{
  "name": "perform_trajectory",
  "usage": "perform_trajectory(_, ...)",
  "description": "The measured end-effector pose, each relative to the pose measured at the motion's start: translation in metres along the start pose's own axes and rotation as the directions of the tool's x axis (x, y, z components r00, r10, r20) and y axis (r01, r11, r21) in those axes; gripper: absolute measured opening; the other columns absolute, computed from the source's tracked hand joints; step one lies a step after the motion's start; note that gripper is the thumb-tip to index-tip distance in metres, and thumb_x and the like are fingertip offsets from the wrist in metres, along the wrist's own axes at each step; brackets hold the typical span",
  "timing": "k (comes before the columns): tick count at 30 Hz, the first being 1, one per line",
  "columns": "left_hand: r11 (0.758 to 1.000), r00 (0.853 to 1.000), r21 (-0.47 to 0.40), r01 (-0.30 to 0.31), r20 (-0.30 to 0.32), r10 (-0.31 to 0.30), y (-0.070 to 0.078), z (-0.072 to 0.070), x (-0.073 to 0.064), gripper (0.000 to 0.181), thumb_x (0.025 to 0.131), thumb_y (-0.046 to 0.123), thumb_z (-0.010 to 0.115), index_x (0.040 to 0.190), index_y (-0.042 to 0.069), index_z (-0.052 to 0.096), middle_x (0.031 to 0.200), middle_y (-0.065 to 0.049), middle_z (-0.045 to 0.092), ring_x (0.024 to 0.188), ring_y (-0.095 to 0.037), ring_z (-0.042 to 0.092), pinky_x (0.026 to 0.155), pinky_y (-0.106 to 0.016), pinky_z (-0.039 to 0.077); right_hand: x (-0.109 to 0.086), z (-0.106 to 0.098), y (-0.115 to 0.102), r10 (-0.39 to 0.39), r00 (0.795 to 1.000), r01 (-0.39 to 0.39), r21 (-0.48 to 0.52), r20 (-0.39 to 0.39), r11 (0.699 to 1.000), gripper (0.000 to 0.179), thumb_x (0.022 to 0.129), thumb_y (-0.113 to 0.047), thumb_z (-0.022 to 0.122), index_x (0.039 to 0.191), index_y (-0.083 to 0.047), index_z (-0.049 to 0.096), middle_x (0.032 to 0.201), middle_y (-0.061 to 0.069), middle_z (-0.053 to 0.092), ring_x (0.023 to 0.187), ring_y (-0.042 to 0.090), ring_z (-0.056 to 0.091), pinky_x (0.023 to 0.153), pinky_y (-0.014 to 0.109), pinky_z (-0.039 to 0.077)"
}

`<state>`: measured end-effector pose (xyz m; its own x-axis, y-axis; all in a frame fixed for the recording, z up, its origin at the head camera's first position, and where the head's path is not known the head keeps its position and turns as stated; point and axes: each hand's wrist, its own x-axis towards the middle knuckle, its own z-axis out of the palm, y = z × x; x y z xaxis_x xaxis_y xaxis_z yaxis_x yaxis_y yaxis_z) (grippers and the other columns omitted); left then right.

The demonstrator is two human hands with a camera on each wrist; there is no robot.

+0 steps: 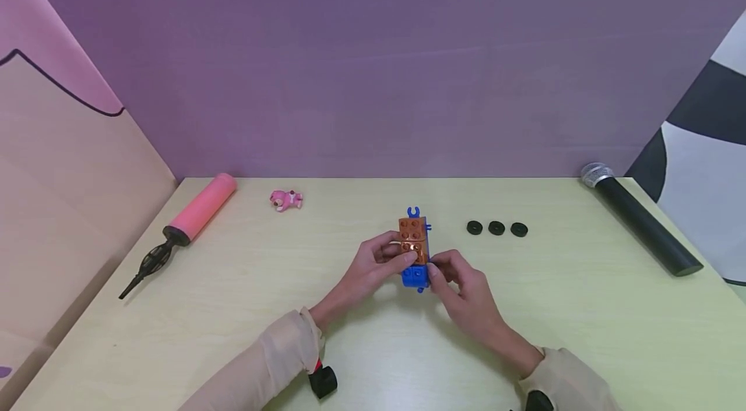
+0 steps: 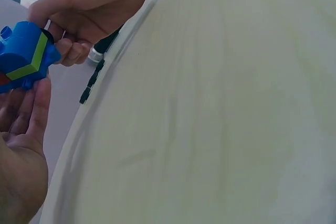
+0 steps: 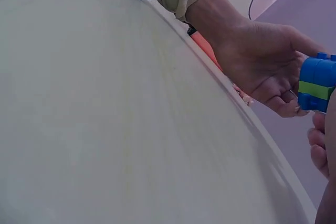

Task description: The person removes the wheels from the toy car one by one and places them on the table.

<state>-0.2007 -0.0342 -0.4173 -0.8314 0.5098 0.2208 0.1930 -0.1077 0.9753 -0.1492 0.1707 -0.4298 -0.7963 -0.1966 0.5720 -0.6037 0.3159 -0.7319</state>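
Note:
My left hand [image 1: 373,267] holds a toy block vehicle [image 1: 415,277] above the table, thumb on its orange bricks. These orange bricks [image 1: 412,228] sit on a blue base with a hook-shaped end. A green stripe [image 2: 35,59] crosses the blue part in the left wrist view. My right hand [image 1: 466,298] is at the vehicle's right side, thumb and fingers pinching a small black wheel [image 2: 48,35] against it, mostly hidden by the fingers. Three black wheels [image 1: 497,228] lie in a row beyond the right hand.
A pink hand pump [image 1: 205,207] with a black nozzle lies at the left of the table [image 1: 233,333]. Near the back edge is a small pink bear figure [image 1: 286,200]. On the right lies a black microphone [image 1: 647,223]. A purple wall panel [image 1: 373,61] stands behind.

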Motion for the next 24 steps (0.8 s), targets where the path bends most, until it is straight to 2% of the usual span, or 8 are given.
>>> perform_trajectory(6, 1.000, 1.000, 0.024, -0.003, 0.018, 0.002, -0.0011, -0.0006, -0.0006, 0.048, 0.103, 0.030, 0.064, 0.136, -0.005, 0.059, 0.118, -0.023, 0.072, 0.103, -0.026, 0.072, 0.094, -0.037, 0.055, 0.0018, -0.0004, 0.0025, -0.126, 0.992, 0.127, -0.130, 0.016, 0.983, 0.019, 0.091, 0.013, 0.061, 0.105, 0.000, 0.059, 0.079, -0.005, 0.066, 0.067, 0.005, 0.055, 0.053, 0.022, 0.046)
perform_trajectory(10, 0.999, 0.999, 0.030, -0.010, 0.033, 0.009, -0.0025, -0.0012, -0.0003, 0.050, 0.103, 0.030, 0.063, 0.138, -0.005, 0.059, 0.119, -0.022, 0.072, 0.102, -0.024, 0.072, 0.094, -0.037, 0.055, 0.0041, -0.0016, -0.0008, -0.170, 0.985, 0.174, -0.190, 0.036, 0.966, 0.020, 0.088, 0.013, 0.062, 0.103, 0.000, 0.058, 0.080, -0.005, 0.063, 0.068, 0.004, 0.052, 0.055, 0.020, 0.048)
perform_trajectory(16, 1.000, 0.999, 0.023, 0.017, 0.032, -0.017, -0.0025, -0.0013, -0.0008, 0.051, 0.105, 0.032, 0.061, 0.141, -0.003, 0.057, 0.120, -0.020, 0.072, 0.102, -0.020, 0.070, 0.093, -0.036, 0.055, 0.0047, -0.0013, -0.0034, -0.130, 0.990, 0.141, -0.238, 0.059, 0.961, 0.016, 0.090, 0.009, 0.062, 0.103, 0.000, 0.058, 0.082, -0.004, 0.063, 0.069, 0.003, 0.053, 0.056, 0.021, 0.051)
perform_trajectory(18, 1.000, 0.999, 0.009, 0.026, 0.036, -0.026, -0.0028, -0.0016, -0.0009, 0.058, 0.105, 0.039, 0.061, 0.144, -0.004, 0.054, 0.122, -0.022, 0.071, 0.104, -0.021, 0.070, 0.093, -0.037, 0.056, 0.0050, -0.0007, -0.0026, -0.110, 0.992, 0.121, -0.243, 0.056, 0.963, 0.015, 0.092, 0.008, 0.061, 0.104, 0.000, 0.057, 0.081, -0.004, 0.062, 0.069, 0.003, 0.052, 0.056, 0.022, 0.050)
perform_trajectory(21, 0.999, 0.998, -0.011, 0.039, 0.058, -0.039, -0.0035, -0.0024, -0.0009, 0.076, 0.100, 0.052, 0.065, 0.149, -0.003, 0.048, 0.126, -0.023, 0.068, 0.109, -0.023, 0.068, 0.094, -0.037, 0.055, 0.0048, -0.0001, -0.0026, -0.064, 0.997, 0.072, -0.227, 0.044, 0.971, 0.013, 0.095, 0.008, 0.059, 0.106, 0.000, 0.057, 0.080, -0.005, 0.061, 0.069, 0.004, 0.052, 0.056, 0.023, 0.048)
perform_trajectory(24, 0.998, 0.995, -0.045, 0.043, 0.090, -0.039, -0.0025, -0.0015, -0.0010, 0.083, 0.094, 0.052, 0.073, 0.152, -0.001, 0.045, 0.129, -0.023, 0.066, 0.114, -0.024, 0.066, 0.097, -0.037, 0.054, 0.0044, -0.0002, -0.0031, -0.026, 0.999, 0.031, -0.199, 0.029, 0.980, 0.013, 0.097, 0.008, 0.057, 0.108, 0.000, 0.057, 0.080, -0.005, 0.063, 0.070, 0.005, 0.053, 0.056, 0.023, 0.046)
